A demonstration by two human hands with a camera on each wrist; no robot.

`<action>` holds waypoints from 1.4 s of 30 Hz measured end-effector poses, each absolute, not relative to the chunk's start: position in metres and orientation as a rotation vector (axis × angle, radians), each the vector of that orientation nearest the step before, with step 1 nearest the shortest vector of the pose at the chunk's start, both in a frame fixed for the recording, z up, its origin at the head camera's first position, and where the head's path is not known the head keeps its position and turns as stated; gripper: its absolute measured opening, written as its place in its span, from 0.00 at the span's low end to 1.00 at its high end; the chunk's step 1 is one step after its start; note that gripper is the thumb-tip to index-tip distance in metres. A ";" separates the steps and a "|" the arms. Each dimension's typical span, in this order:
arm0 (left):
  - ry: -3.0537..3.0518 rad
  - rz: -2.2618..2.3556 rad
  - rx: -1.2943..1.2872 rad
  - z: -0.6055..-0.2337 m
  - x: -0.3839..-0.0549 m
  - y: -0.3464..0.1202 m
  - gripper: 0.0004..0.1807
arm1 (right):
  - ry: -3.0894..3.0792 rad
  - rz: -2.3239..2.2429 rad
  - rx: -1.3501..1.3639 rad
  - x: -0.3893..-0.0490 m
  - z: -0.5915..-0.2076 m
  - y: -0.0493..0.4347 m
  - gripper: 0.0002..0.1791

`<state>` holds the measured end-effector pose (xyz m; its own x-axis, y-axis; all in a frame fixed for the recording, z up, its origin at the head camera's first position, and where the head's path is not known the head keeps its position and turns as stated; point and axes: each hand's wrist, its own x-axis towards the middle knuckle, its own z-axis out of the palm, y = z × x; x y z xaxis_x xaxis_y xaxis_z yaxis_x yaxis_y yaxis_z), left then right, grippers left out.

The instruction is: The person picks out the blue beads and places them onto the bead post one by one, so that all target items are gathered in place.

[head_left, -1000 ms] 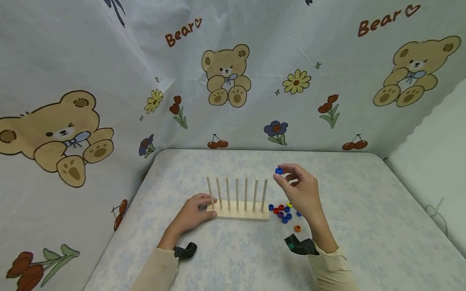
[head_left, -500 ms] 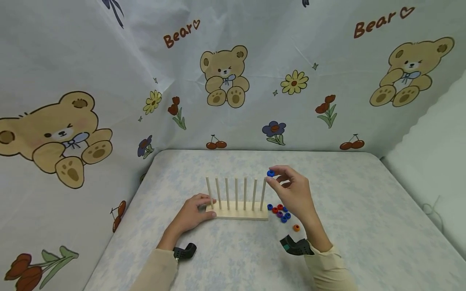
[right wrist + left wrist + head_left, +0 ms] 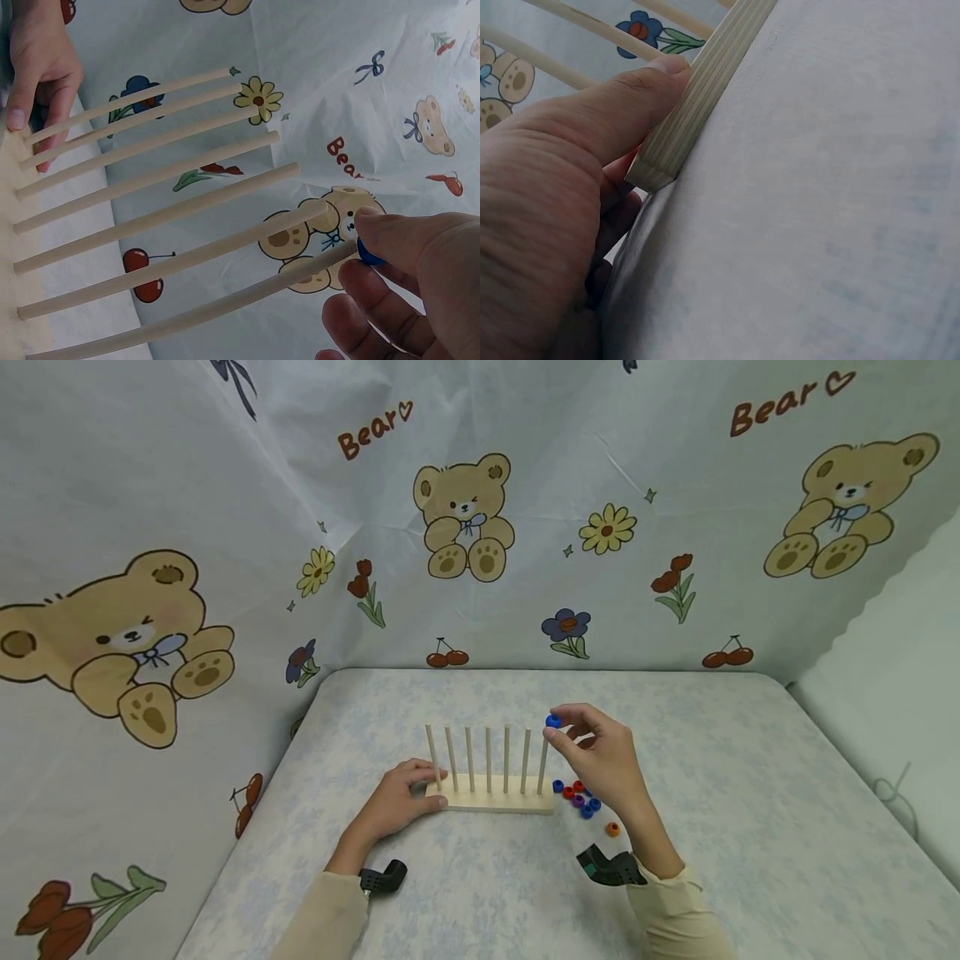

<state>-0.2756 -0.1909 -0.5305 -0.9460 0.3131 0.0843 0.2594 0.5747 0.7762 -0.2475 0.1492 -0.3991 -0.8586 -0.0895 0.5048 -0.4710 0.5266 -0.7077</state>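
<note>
A pale wooden peg rack [image 3: 495, 802] with several upright pegs stands on the table. My left hand [image 3: 396, 800] grips its left end, thumb on the near edge and fingers behind; the left wrist view shows the thumb on the base's edge [image 3: 705, 94]. Between thumb and forefinger my right hand [image 3: 603, 758] pinches a blue bead [image 3: 552, 721]. That bead is at the top of the rightmost peg [image 3: 542, 768]. In the right wrist view the peg's tip meets the bead [image 3: 369, 253], mostly covered by the thumb; whether the tip is inside its hole I cannot tell.
Several loose beads lie right of the rack: blue [image 3: 558, 787], red [image 3: 568, 792], purple [image 3: 577, 802], and an orange bead [image 3: 612, 829] nearer the front. The right hand hides part of this group. A bear-print cloth [image 3: 525, 593] hangs behind the table.
My right hand has moved left and slightly down with the blue bead, from beside the rack to the top of the rightmost peg. The left hand keeps its hold on the rack.
</note>
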 end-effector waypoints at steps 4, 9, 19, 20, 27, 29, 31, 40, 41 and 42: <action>2.744 1.323 0.516 -0.528 -0.277 -0.190 0.24 | -2.378 1.270 0.462 -0.249 -0.399 0.149 0.15; 2.761 1.315 0.506 -0.523 -0.280 -0.190 0.24 | -2.385 1.268 0.454 -0.251 -0.398 0.147 0.15; 2.750 1.305 0.481 -0.528 -0.279 -0.191 0.24 | -2.419 1.234 0.449 -0.251 -0.400 0.146 0.15; 2.748 1.308 0.476 -0.528 -0.279 -0.192 0.24 | -2.426 1.230 0.449 -0.251 -0.400 0.146 0.15; 2.745 1.325 0.483 -0.529 -0.277 -0.192 0.24 | -2.468 1.206 0.440 -0.251 -0.401 0.144 0.14; 2.744 1.329 0.485 -0.529 -0.277 -0.192 0.24 | -2.476 1.202 0.438 -0.251 -0.401 0.144 0.13; 2.744 1.328 0.481 -0.529 -0.276 -0.192 0.24 | -2.481 1.198 0.439 -0.250 -0.401 0.144 0.13; 2.727 1.338 0.489 -0.529 -0.275 -0.193 0.24 | -2.499 1.198 0.445 -0.250 -0.404 0.145 0.14; 2.726 1.338 0.488 -0.529 -0.275 -0.193 0.24 | -2.502 1.201 0.444 -0.250 -0.404 0.145 0.14; 2.726 1.337 0.490 -0.528 -0.275 -0.193 0.24 | -2.505 1.203 0.444 -0.249 -0.404 0.145 0.13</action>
<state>-0.2746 -0.1926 -0.5285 -0.9471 0.3108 0.0798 0.2532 0.5715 0.7806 -0.2495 0.1449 -0.4040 -0.8984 -0.1357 0.4177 -0.4109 0.5955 -0.6903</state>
